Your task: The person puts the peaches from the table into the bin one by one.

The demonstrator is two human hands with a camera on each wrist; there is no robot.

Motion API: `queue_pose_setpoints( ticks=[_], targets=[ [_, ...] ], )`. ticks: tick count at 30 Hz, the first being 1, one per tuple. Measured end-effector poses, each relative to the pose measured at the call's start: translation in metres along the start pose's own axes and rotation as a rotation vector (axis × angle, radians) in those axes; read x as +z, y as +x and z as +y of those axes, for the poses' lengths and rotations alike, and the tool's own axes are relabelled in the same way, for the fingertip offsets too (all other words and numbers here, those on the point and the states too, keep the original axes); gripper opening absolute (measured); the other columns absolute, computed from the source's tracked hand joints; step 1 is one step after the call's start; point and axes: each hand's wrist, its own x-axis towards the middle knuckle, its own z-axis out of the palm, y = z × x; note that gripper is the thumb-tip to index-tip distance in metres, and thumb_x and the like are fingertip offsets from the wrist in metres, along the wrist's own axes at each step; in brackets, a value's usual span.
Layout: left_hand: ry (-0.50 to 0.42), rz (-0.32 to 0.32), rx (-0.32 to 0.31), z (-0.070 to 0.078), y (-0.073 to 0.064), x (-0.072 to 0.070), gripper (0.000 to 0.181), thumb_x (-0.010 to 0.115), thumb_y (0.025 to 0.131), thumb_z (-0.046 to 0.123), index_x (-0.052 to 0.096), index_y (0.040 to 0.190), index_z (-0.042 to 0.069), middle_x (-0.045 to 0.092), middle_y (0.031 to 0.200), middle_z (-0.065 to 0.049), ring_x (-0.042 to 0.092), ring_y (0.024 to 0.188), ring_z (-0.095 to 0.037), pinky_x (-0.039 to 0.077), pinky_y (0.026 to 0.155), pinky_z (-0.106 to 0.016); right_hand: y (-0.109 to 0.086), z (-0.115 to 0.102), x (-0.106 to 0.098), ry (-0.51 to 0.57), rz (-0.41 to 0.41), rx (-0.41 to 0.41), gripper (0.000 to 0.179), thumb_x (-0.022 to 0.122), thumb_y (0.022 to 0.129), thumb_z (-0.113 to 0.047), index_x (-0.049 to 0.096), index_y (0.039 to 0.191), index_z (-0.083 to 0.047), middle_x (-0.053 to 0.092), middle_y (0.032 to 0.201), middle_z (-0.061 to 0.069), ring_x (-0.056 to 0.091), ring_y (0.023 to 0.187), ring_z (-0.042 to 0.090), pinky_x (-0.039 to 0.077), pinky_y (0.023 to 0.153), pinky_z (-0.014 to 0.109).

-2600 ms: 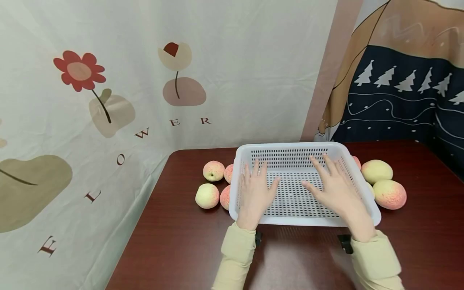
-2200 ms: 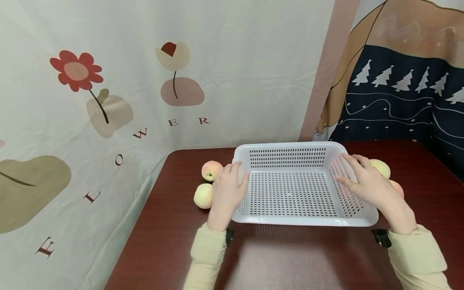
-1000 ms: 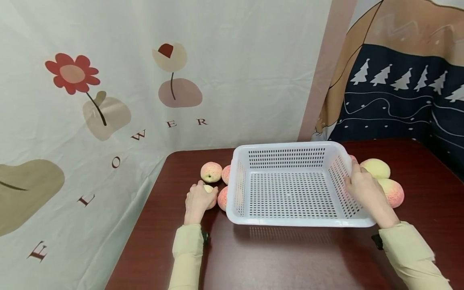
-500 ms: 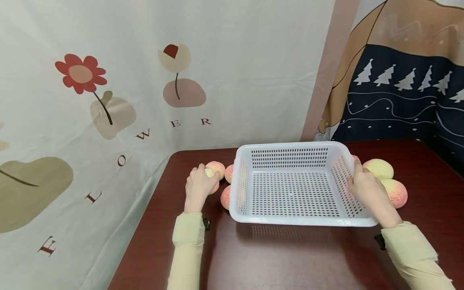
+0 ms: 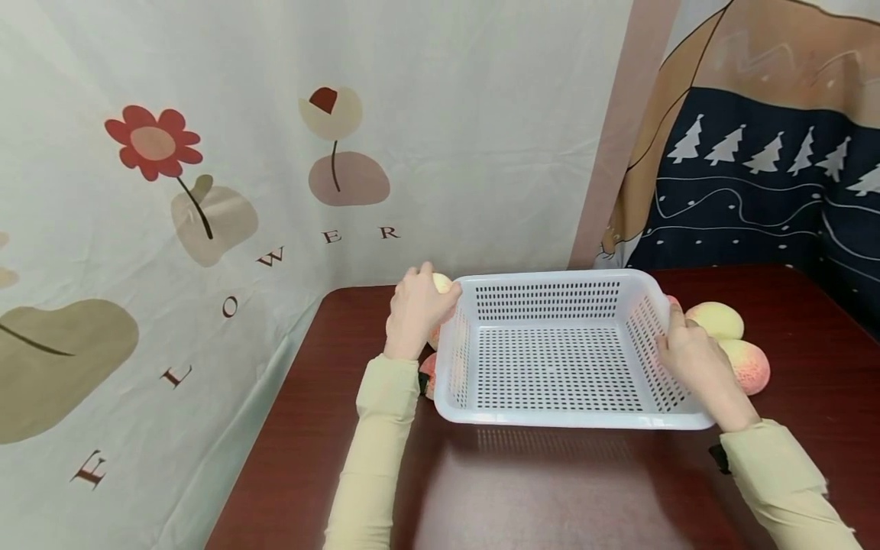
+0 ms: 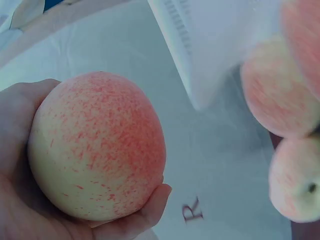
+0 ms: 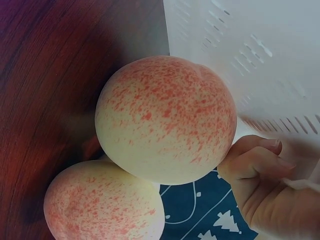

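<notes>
Pretty early stage, going by the white basket [image 5: 543, 418]: nothing inside so far. Done: one peach [image 6: 97, 147] off the table [image 5: 309, 466], fingers of the left hand [image 5: 415, 312] wrapped snugly round it, up by the basket's far left corner. Not in yet, judging from the left wrist view; hard to say from the head view whether right over the rim or just outside.

Right hand [image 5: 696, 363] at the opposite end, fingers curled onto the basket's right side, gripping just beside the peaches on the right [image 7: 165, 125]. Probably just for steadying, so no fruit in that one.

Left over: pretty much everything else. At least three peaches on the left [image 6: 282, 90], bunched next to the basket, plus that right-side cluster, partly tucked behind rim and wrist. Can't give an exact count over there, too much hidden. Wouldn't call it more than a start.
</notes>
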Motion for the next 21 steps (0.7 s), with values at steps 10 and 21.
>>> queue_pose_setpoints(
  ticks=[10, 21],
  targets=[
    [0.094, -0.106, 0.108, 0.042, 0.018, 0.024, 0.051, 0.054, 0.086, 0.042, 0.052, 0.123, 0.008, 0.057, 0.113, -0.014, 0.059, 0.098, -0.035, 0.052, 0.077, -0.046, -0.001, -0.001, 0.000, 0.005, 0.014, 0.000, 0.069, 0.046, 0.095, -0.011, 0.007, 0.142, 0.020, 0.044, 0.098, 0.041, 0.052, 0.051, 0.024, 0.042, 0.043, 0.030],
    [0.251, -0.289, 0.187, 0.061, 0.028, 0.063, 0.060, 0.054, 0.091, 0.045, 0.044, 0.137, 0.008, 0.053, 0.127, -0.015, 0.056, 0.113, -0.036, 0.051, 0.087, -0.044, -0.001, 0.000, 0.001, -0.006, 0.038, -0.016, 0.067, 0.046, 0.094, -0.011, 0.010, 0.141, 0.020, 0.042, 0.106, 0.046, 0.052, 0.050, 0.024, 0.042, 0.043, 0.031]
  ],
)
